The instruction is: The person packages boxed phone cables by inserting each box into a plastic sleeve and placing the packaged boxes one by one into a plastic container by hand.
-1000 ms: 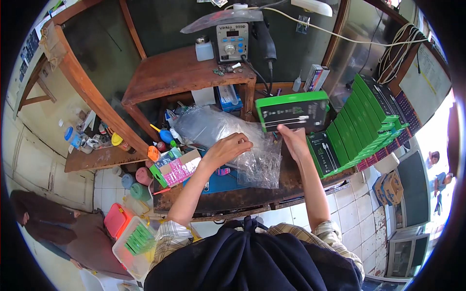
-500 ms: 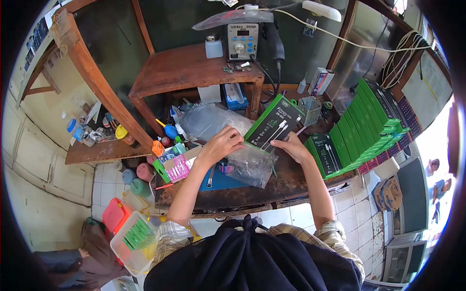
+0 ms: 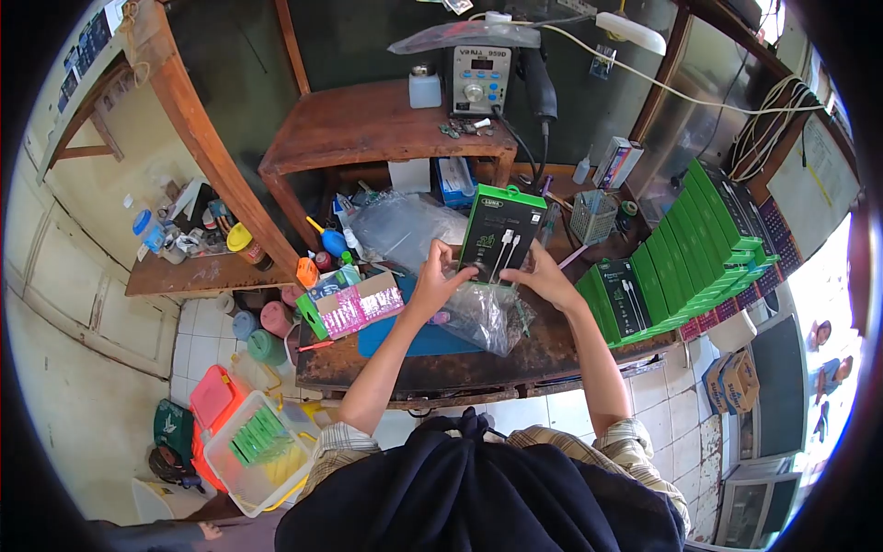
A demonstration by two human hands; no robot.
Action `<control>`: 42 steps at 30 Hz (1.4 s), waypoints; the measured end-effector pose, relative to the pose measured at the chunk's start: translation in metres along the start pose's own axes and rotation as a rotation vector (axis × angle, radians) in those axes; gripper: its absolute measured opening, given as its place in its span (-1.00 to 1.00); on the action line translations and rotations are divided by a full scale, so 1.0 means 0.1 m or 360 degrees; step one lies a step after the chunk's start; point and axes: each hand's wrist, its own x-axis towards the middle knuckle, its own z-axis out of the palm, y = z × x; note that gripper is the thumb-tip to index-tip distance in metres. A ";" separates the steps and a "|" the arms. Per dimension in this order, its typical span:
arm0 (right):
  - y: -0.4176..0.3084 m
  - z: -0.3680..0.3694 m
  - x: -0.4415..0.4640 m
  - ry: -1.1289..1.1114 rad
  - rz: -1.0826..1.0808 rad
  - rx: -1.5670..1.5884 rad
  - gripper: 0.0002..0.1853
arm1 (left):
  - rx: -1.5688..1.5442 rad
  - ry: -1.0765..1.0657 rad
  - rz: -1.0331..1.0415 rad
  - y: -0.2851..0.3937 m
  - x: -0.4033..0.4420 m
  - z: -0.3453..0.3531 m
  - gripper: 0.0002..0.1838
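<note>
Dark, worn wood is seen on the workbench (image 3: 561, 357). Above its near part, a black and green cable box (image 3: 501, 235) is held by both hands: its lower left side is pinched by the left hand (image 3: 439, 279), its lower right side by the right hand (image 3: 549, 280), with thumbs on the front. Behind, clear plastic (image 3: 391, 228) is spread; farther, a station with display (image 3: 480, 81) is placed on a wooden shelf (image 3: 368, 129)
</note>
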 end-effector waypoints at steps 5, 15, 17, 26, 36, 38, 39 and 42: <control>0.16 0.05 0.04 0.0050 -0.0295 -0.0119 -0.07 | -0.0589 0.0216 -0.0016 -0.15 0.02 0.02 -0.47; -0.53 0.13 -0.06 0.0113 -0.0420 -0.0124 0.01 | 0.0007 -0.0138 0.0168 0.80 0.23 -0.52 -0.02; -0.56 0.16 -0.04 0.0150 -0.0595 -0.0290 -0.08 | 0.0119 -0.0182 0.0254 0.84 0.27 -0.58 -0.14; -0.37 0.19 0.06 0.0205 -0.0780 -0.0379 -0.76 | 0.0080 -0.0031 0.0449 0.51 0.25 -0.57 -0.79; -0.05 0.30 0.13 0.0369 -0.0435 0.0087 -0.75 | -0.0688 0.0464 0.0142 0.36 0.14 -0.18 -0.58; 0.03 0.32 0.13 0.0343 -0.0466 0.0352 -0.69 | -0.0590 0.0308 -0.0009 0.02 0.00 -0.07 -0.54; 0.04 0.32 0.13 0.0360 -0.0471 0.0437 -0.64 | -0.0496 0.0151 -0.0147 -0.13 -0.06 -0.02 -0.49; 0.02 0.35 0.09 0.0467 -0.0518 0.0442 -0.57 | -0.0874 0.0073 -0.0402 -0.19 -0.10 0.08 -0.50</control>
